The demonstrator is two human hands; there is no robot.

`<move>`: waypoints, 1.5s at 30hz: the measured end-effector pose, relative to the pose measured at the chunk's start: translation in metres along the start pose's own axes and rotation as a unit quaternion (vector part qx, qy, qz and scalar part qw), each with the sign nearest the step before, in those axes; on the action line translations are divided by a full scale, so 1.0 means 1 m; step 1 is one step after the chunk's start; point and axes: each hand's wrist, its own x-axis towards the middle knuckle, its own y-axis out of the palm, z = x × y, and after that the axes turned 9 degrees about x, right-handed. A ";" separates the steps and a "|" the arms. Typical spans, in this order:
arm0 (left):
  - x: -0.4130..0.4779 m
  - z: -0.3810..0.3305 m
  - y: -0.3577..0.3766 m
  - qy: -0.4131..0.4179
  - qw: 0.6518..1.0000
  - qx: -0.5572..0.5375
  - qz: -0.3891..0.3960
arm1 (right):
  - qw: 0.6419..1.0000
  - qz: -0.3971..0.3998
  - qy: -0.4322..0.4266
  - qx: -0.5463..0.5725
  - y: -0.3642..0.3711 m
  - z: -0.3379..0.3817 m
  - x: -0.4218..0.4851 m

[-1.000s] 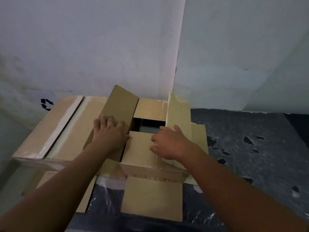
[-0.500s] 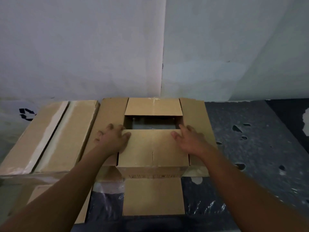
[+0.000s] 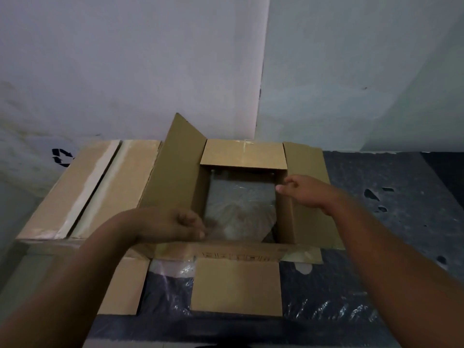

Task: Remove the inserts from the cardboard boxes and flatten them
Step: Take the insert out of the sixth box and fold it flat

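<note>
Brown box [image 3: 175,172] (speckled grey floor [image 3: 389,177])

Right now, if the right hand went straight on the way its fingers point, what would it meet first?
The right hand points left across the open box. Its way over the plastic bag inside looks free; first in line is probably the raised left flap, though depth is unclear.
</note>
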 end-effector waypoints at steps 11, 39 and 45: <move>0.046 -0.014 0.068 -0.074 0.924 0.376 0.007 | 0.979 -0.067 -0.011 -0.192 0.040 -0.001 0.027; 0.086 0.019 -0.009 -0.217 0.909 0.247 -0.256 | 0.970 -0.122 -0.017 -0.208 0.009 0.038 0.123; 0.095 0.033 -0.020 -0.249 0.922 0.163 -0.249 | 0.969 -0.100 -0.007 -0.226 0.009 0.017 0.124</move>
